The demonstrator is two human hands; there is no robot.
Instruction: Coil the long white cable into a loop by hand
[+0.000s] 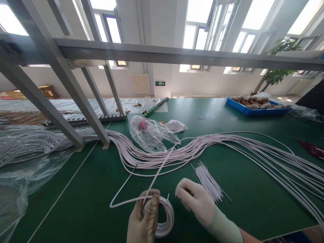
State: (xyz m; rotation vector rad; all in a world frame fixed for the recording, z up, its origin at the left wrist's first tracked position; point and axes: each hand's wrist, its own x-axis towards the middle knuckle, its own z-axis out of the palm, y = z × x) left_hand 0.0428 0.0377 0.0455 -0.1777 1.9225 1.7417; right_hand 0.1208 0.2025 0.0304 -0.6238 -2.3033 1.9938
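Super bright daylight pours through the windows [199, 13], totally blown out; shadows are soft, edges bend fisheye-style, and the plastic sheet [30, 158] glares.

One head-worn camera looks forward and down, close over the green table [227, 189].

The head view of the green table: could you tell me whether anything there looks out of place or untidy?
Nothing looks damaged or spilled. The left hand holds a neat coil of white cable, the right hand beside it. The long cable bundle sprawls loosely across the table, and a crumpled plastic bag lies on it.
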